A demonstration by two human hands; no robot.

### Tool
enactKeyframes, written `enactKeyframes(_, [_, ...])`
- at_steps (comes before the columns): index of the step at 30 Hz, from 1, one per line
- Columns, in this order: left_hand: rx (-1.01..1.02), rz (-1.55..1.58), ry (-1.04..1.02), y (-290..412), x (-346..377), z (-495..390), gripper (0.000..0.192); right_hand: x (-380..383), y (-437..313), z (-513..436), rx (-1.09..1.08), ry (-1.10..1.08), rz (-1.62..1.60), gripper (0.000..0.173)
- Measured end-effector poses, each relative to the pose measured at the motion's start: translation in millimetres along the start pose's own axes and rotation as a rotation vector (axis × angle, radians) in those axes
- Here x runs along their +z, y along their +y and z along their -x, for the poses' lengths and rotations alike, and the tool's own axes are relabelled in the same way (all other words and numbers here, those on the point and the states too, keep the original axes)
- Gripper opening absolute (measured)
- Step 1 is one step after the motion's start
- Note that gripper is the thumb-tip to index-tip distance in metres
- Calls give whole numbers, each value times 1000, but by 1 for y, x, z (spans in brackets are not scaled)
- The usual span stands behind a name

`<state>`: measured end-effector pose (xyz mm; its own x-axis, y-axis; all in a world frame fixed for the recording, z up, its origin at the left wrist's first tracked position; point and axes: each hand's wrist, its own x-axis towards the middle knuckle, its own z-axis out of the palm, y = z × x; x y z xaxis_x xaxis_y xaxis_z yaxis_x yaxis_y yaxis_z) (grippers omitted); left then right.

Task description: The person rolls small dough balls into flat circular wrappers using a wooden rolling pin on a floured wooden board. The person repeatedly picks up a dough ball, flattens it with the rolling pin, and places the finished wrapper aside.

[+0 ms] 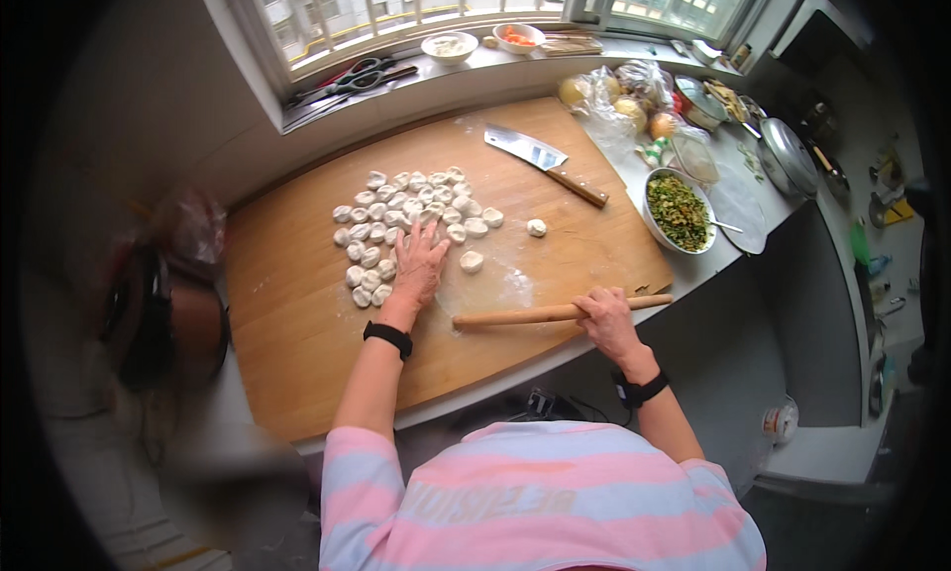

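My left hand (420, 268) lies palm down with fingers spread at the right side of a cluster of small floured dough pieces (377, 211). Its fingertips touch some of them and hide others. My right hand (609, 320) grips a wooden rolling pin (520, 316) near its right end, and the pin lies along the front of a large wooden board (290, 363). Two dough pieces sit apart from the cluster: a flattened one (471, 262) just right of my left hand, and a rounder one (536, 228) farther right. Loose flour (518, 280) dusts the wood between my hands.
A cleaver (524, 146) rests at the board's back right. Beside the board stands a white bowl (680, 251) of chopped green filling with a spoon (726, 226). Bagged fruit (630, 115) and a lidded pot (789, 155) are behind. Scissors (364, 77) lie on the windowsill.
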<state>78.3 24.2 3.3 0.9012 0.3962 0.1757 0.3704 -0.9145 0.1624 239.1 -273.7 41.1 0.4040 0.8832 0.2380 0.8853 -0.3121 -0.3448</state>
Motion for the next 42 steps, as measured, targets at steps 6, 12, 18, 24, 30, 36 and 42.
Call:
enactKeyframes(6, [421, 488, 119, 79, 40, -78, 35, 22, 4, -21, -43, -47, -40, 28])
enactKeyframes(12, [322, 156, 162, 102, 80, -109, 30, 20, 11, -29, -76, -35, -217, 35])
enactKeyframes(18, [63, 435, -70, 50, 32, -45, 25, 32, 13, -57, -263, -84, -342, 32])
enactKeyframes(24, [-319, 358, 121, 6, -9, 18, 27, 62, -8, -96, -440, -204, -397, 25])
enactKeyframes(30, [-410, 445, 466, -38, -35, 16, 22, 73, -11, -134, -489, -226, -432, 29])
enactKeyframes(36, [-476, 349, 367, -96, -108, -77, 22, 47, -7, -151, -447, -194, -410, 45])
enactKeyframes(42, [-290, 370, 279, -74, -115, -236, 21, -21, 3, -233, -268, -12, -625, 31])
